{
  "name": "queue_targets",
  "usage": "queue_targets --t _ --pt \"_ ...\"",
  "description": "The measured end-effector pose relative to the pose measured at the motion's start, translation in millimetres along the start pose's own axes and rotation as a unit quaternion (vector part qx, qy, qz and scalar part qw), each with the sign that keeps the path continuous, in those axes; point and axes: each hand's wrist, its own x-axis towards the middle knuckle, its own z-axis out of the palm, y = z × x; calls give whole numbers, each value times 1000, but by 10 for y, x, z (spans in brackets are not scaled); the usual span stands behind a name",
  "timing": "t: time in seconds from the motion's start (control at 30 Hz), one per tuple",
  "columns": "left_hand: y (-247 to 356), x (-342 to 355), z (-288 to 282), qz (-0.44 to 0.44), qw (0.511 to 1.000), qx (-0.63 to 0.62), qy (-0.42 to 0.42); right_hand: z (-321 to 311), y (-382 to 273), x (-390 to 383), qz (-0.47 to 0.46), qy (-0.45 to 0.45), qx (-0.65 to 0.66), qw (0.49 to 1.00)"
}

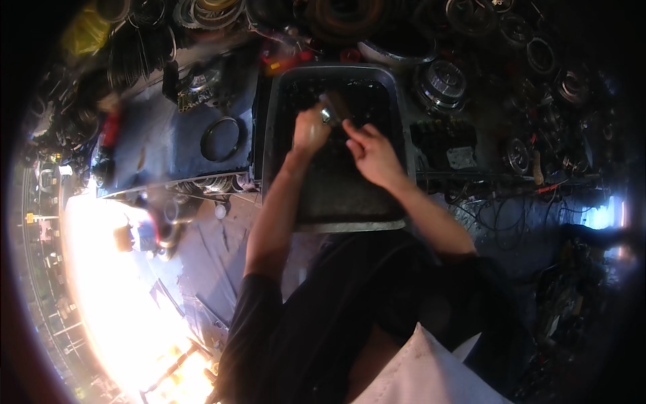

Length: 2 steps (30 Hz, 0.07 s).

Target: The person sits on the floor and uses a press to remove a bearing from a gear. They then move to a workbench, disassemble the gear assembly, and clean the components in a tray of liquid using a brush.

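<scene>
Both my hands work over a deep, dark rectangular tub. My left hand is closed, knuckles up, around a small shiny metal part, most of which the fingers hide. My right hand is also closed, its fingers at the lower end of a dark, blunt, bar-shaped tool. That tool leans up and left against or just beside the metal part; whether they touch, I cannot tell. Blur hides its exact kind. Dark liquid or shadow fills the tub's far part, with small bright glints.
Left of the tub, a metal ring lies on a grey-blue bench top. To the right stand a round silver drum-like part and a dark part with a pale plate. Rings and discs crowd the back. Strong light glares at lower left.
</scene>
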Motion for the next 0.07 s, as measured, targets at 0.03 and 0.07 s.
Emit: queue_targets --t 0.03,0.07 --pt "-24 22 54 -32 999 26 -6 35 -120 -47 -7 -7 -14 1000" --pt "-58 26 89 -12 1000 19 8 49 -210 -60 26 -33 -11 999"
